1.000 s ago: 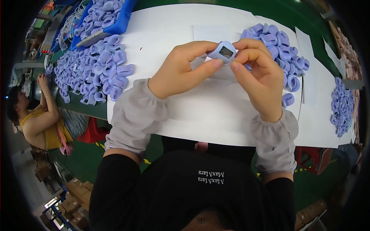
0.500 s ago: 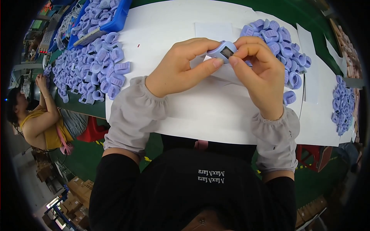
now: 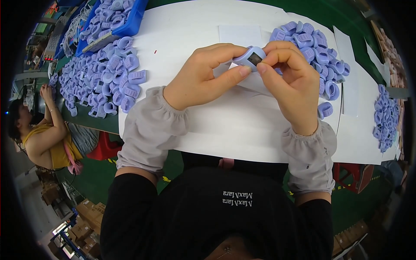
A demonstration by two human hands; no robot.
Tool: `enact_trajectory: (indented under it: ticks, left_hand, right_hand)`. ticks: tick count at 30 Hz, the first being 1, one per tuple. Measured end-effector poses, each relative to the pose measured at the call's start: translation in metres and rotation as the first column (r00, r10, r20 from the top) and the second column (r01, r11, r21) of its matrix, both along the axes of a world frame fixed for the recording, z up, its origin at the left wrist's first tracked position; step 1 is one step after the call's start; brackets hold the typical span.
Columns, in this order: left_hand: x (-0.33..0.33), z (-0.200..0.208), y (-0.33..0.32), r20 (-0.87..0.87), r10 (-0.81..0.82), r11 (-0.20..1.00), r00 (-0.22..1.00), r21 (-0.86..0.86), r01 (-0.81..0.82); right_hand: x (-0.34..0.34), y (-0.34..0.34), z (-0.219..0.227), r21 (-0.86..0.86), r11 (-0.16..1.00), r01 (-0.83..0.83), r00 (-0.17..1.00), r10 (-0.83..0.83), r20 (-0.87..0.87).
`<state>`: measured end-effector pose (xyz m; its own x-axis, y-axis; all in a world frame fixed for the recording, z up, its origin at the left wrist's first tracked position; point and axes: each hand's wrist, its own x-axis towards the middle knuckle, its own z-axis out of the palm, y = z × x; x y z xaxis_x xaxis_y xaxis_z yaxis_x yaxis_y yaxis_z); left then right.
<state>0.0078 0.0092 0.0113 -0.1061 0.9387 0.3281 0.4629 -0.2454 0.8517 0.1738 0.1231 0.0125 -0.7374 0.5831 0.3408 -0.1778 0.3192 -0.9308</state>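
Between my two hands, above the white sheet, is a lavender ring-shaped device [image 3: 254,57] with a small dark rectangular screen facing up. My left hand [image 3: 210,73] pinches its left side, thumb at the near edge and index finger along the far edge. From the right, my right hand [image 3: 294,76] closes thumb and fingertips on the device beside the screen. Its underside and the part behind my right fingers are hidden. Close beyond my right hand lies a heap of similar lavender devices [image 3: 320,58], and one loose device [image 3: 325,110] sits apart near my right wrist.
White sheets [image 3: 225,130] cover the table. On the left lies a large heap of lavender devices [image 3: 97,80], with a blue bin [image 3: 138,19] of more behind it. Another pile [image 3: 385,119] is at the far right. A co-worker [image 3: 47,138] sits at the left beside a red stool [image 3: 104,146].
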Motion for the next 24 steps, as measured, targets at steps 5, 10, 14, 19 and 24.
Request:
enact_trajectory:
  ticks: [5,10,14,19,24]
  left_hand:
    - [-0.001,0.000,0.000,-0.032,-0.004,1.000,0.999,0.004,0.004]
    - [-0.002,0.001,0.000,-0.041,-0.008,1.000,0.999,-0.013,0.008]
    - [-0.001,-0.001,0.000,-0.057,-0.028,0.999,0.998,0.033,0.030]
    - [-0.004,-0.004,0.003,-0.101,-0.042,0.993,0.994,0.106,0.053]
    - [0.007,-0.003,0.003,-0.091,0.030,0.993,0.995,0.115,-0.020]
  right_hand:
    - [0.000,0.000,-0.001,0.016,1.000,0.010,1.000,-0.010,-0.003]
    - [0.000,0.000,-0.003,0.044,0.999,0.017,1.000,-0.017,0.003]
    - [-0.002,-0.003,0.002,-0.034,0.997,0.068,0.997,-0.067,0.045]
    - [-0.001,0.004,0.003,0.087,0.995,0.057,0.998,-0.056,-0.021]
    - [0.004,0.002,0.007,0.237,0.972,-0.013,1.000,0.008,0.022]
